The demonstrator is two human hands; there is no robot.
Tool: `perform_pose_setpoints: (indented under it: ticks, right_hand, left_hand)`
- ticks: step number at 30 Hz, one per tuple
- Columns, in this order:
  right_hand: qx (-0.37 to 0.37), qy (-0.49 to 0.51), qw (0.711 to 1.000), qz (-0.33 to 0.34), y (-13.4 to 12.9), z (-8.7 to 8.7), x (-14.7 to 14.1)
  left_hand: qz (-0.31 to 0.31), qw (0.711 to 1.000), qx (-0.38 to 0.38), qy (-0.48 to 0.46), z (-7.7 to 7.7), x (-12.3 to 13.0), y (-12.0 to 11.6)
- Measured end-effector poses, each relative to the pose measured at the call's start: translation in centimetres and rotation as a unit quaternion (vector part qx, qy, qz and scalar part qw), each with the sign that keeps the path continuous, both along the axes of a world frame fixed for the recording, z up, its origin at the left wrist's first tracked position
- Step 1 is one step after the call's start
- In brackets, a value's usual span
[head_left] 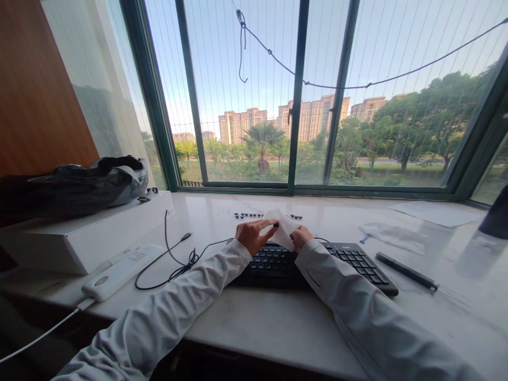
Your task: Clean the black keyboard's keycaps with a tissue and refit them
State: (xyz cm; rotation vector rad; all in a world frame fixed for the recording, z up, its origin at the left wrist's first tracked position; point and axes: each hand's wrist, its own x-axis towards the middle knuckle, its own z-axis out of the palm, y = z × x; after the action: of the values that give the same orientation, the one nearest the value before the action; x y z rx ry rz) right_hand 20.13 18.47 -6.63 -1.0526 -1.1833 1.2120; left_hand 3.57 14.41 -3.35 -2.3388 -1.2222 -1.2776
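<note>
Above the back edge of a black keyboard, my left hand pinches a small black keycap between thumb and fingertips. My right hand is closed on a white tissue, which spreads between the two hands and touches the keycap. Behind the tissue, small black keycaps lie in a row on the pale sill, with a few more to the right. My forearms cover part of the keyboard.
Left of the keyboard lie a coiled black cable, a white power strip and a white box bearing a dark bag. To the right are a black brush-like tool, a clear plastic bag and paper.
</note>
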Motion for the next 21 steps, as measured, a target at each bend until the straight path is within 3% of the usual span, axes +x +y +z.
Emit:
perform_pose_setpoints:
  ticks: [5,13,21]
  right_hand:
    - [-0.005,0.046,0.994,0.099,-0.8,0.3,-0.5]
    - [0.005,-0.045,0.994,0.098,-0.3,0.1,0.2]
    - [0.029,-0.105,0.990,0.088,-1.0,1.3,0.7]
  left_hand:
    - [-0.036,0.999,-0.023,0.016,0.1,-0.4,0.1]
    - [-0.055,0.995,-0.070,0.034,-0.1,-0.6,0.6]
    - [-0.053,0.995,-0.090,-0.004,0.0,-0.3,0.7]
